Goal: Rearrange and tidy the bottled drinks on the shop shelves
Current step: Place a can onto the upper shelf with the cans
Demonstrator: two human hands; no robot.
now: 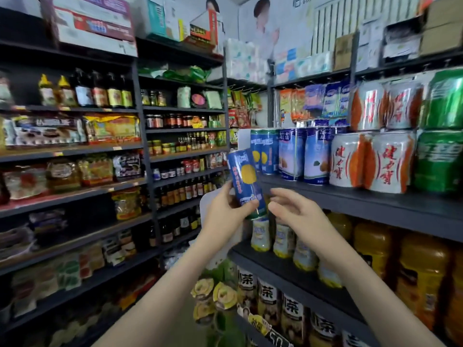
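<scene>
Blue can (246, 181), gripped low in the left hand (225, 209) and tilted just off the shelf (375, 204) edge, should be stood upright beside its matching cans (265, 151) (label outward), with the empty, loose-fingered right hand (298, 211) steadying its base.

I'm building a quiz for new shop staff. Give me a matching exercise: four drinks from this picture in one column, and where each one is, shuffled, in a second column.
Drinks
1. tilted blue can
2. white-and-orange cans
3. big orange bottles
4. small pale bottles

Places
A. lower shelf, far right
B. gripped in the left hand
C. lower shelf, just below the right hand
D. upper shelf, between standing blue cans and green cans

Pairs: 1-B, 2-D, 3-A, 4-C
</scene>
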